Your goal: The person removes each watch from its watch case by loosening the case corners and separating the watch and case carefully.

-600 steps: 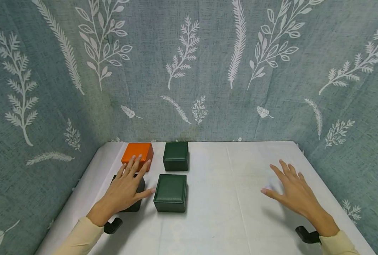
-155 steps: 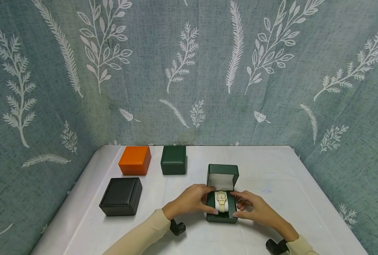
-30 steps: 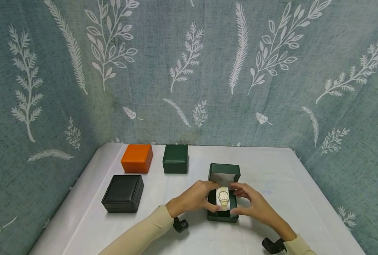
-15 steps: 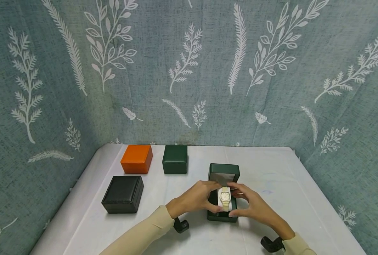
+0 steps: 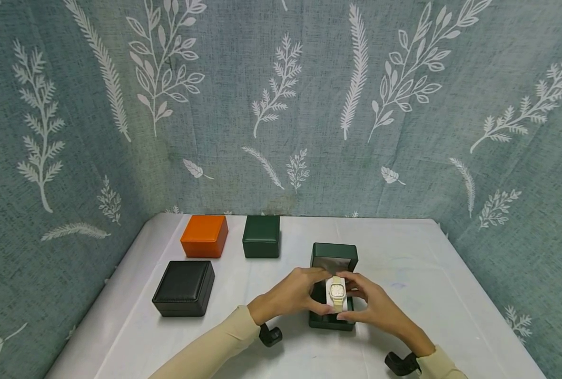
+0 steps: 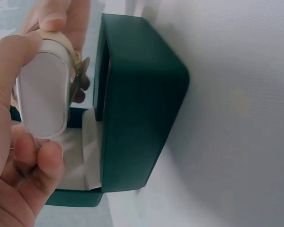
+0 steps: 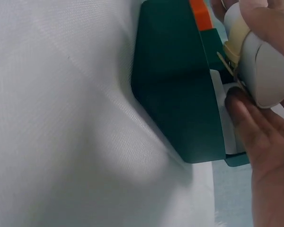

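Observation:
A dark green box [image 5: 331, 320] stands open near the table's front, its lid [image 5: 334, 256] upright. Both hands hold a cream watch [image 5: 336, 290] wrapped on a white cushion just above the box's base. My left hand [image 5: 299, 295] pinches the cushion from the left, my right hand [image 5: 368, 302] from the right. In the left wrist view the cushion [image 6: 42, 94] sits between thumb and fingers [image 6: 35, 161], beside the lid [image 6: 137, 104]. In the right wrist view the cushion [image 7: 265, 71] is held by fingers [image 7: 255, 137] next to the lid [image 7: 180, 90].
An orange box [image 5: 204, 236] and a shut green box [image 5: 261, 236] stand at the back left. A black box [image 5: 184, 288] lies in front of them. White cloth covers the table [image 5: 418, 273]; leaf-patterned curtains wall it in on three sides.
Over the last second both hands have closed in on the watch cushion and raised it slightly out of the box's base. The other boxes have not moved.

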Motion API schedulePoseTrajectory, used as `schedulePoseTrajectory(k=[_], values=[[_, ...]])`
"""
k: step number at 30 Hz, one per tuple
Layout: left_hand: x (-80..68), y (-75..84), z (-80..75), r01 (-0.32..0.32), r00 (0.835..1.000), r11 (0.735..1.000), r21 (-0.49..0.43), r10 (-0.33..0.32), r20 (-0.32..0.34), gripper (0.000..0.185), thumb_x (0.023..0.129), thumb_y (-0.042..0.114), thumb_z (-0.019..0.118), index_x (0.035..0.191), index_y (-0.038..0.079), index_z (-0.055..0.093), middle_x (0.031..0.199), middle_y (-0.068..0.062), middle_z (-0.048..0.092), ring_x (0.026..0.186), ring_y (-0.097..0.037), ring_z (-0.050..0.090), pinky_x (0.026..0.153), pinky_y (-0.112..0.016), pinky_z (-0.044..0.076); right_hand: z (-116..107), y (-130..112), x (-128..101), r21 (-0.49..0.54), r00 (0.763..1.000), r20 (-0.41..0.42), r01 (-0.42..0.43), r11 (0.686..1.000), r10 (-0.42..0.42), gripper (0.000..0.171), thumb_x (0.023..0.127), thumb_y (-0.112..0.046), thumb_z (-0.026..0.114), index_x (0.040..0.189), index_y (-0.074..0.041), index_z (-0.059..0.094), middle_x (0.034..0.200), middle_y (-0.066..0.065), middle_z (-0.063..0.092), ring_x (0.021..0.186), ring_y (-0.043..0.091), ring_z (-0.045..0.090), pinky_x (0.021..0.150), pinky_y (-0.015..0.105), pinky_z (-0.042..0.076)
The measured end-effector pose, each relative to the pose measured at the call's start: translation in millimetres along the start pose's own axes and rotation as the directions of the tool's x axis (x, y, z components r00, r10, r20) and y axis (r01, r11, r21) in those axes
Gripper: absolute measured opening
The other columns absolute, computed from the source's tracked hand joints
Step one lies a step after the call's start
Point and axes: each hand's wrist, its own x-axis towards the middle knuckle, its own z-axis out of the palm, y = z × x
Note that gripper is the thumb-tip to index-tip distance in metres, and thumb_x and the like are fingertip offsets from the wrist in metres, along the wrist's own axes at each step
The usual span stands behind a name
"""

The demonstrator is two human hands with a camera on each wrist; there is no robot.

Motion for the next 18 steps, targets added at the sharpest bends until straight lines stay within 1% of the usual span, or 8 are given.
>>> schedulePoseTrajectory(k=[1, 3, 5, 7, 8, 11, 14, 18], values=[[-0.1, -0.7, -0.1, 0.001, 1.000, 1.000, -0.018, -0.001, -0.006, 0.067, 0.086, 0.044, 0.084, 0.138, 0.007, 0.063, 0.131, -0.001, 0.067, 0.088, -0.002, 0.065, 0.076, -0.015, 0.052, 0, 0, 0, 0.001, 1.000, -0.006, 0.000, 1.000, 0.000, 0.082, 0.084, -0.023, 0.088, 0.152, -0.010, 0.044, 0.141, 0.010, 0.054, 0.121, 0.021, 0.059, 0.100, 0.034, 0.052], [-0.1, -2.3, -0.3, 0.004, 1.000, 0.998, -0.060, -0.004, -0.014, 0.065, 0.086, 0.044, 0.084, 0.138, 0.010, 0.064, 0.121, 0.002, 0.070, 0.069, 0.001, 0.056, 0.063, -0.014, 0.047, 0, 2, 1, 0.004, 1.000, -0.018, -0.001, 1.000, 0.001, 0.080, 0.084, -0.025, 0.087, 0.151, -0.009, 0.046, 0.140, 0.008, 0.054, 0.120, 0.018, 0.059, 0.100, 0.033, 0.052], [0.0, -4.1, -0.7, 0.018, 1.000, 0.994, -0.109, -0.020, -0.011, 0.065, 0.085, 0.043, 0.085, 0.137, 0.012, 0.064, 0.108, 0.003, 0.071, 0.057, 0.001, 0.046, 0.053, -0.015, 0.043, 0, 2, 2, 0.016, 1.000, -0.026, -0.002, 1.000, 0.003, 0.078, 0.085, -0.025, 0.087, 0.150, -0.009, 0.046, 0.139, 0.008, 0.054, 0.120, 0.018, 0.058, 0.100, 0.032, 0.052], [0.2, -5.7, -1.0, 0.035, 0.999, 0.991, -0.131, -0.035, -0.005, 0.065, 0.084, 0.044, 0.085, 0.138, 0.013, 0.064, 0.099, 0.003, 0.069, 0.059, 0.003, 0.047, 0.054, -0.015, 0.043, 0, 2, 2, 0.024, 0.999, -0.031, -0.007, 1.000, 0.008, 0.077, 0.085, -0.025, 0.087, 0.149, -0.009, 0.047, 0.138, 0.008, 0.055, 0.120, 0.017, 0.058, 0.101, 0.031, 0.052], [0.2, -6.3, -1.3, 0.046, 0.999, 0.989, -0.138, -0.047, 0.001, 0.066, 0.084, 0.045, 0.085, 0.138, 0.013, 0.064, 0.099, 0.002, 0.069, 0.062, 0.003, 0.050, 0.056, -0.015, 0.045, 0, 3, 2, 0.031, 0.999, -0.032, -0.011, 0.999, 0.012, 0.077, 0.085, -0.024, 0.087, 0.149, -0.010, 0.047, 0.137, 0.009, 0.055, 0.119, 0.018, 0.058, 0.101, 0.031, 0.051], [0.0, -8.1, -1.4, 0.080, 0.997, 0.985, -0.152, -0.078, 0.020, 0.070, 0.083, 0.044, 0.086, 0.139, 0.010, 0.063, 0.110, 0.001, 0.071, 0.075, 0.002, 0.059, 0.065, -0.016, 0.051, 2, 2, 2, 0.049, 0.999, -0.030, -0.023, 0.999, 0.024, 0.077, 0.085, -0.023, 0.087, 0.149, -0.009, 0.047, 0.139, 0.010, 0.054, 0.120, 0.018, 0.058, 0.101, 0.031, 0.051], [-0.5, -9.7, 0.3, 0.096, 0.995, 0.980, -0.172, -0.091, 0.035, 0.071, 0.082, 0.043, 0.087, 0.139, 0.008, 0.062, 0.121, 0.001, 0.069, 0.088, 0.000, 0.065, 0.075, -0.020, 0.055, 3, 1, 2, 0.055, 0.999, -0.025, -0.040, 0.998, 0.042, 0.078, 0.085, -0.023, 0.087, 0.150, -0.007, 0.046, 0.142, 0.012, 0.052, 0.120, 0.018, 0.058, 0.101, 0.031, 0.051], [-1.2, -12.1, 2.2, 0.096, 0.995, 0.977, -0.189, -0.092, 0.028, 0.069, 0.082, 0.043, 0.088, 0.137, 0.009, 0.064, 0.115, 0.004, 0.070, 0.093, 0.000, 0.065, 0.081, -0.022, 0.055, 4, 1, 3, 0.053, 0.998, -0.020, -0.051, 0.997, 0.052, 0.078, 0.086, -0.023, 0.086, 0.151, -0.008, 0.045, 0.146, 0.013, 0.050, 0.123, 0.019, 0.058, 0.102, 0.030, 0.050]])
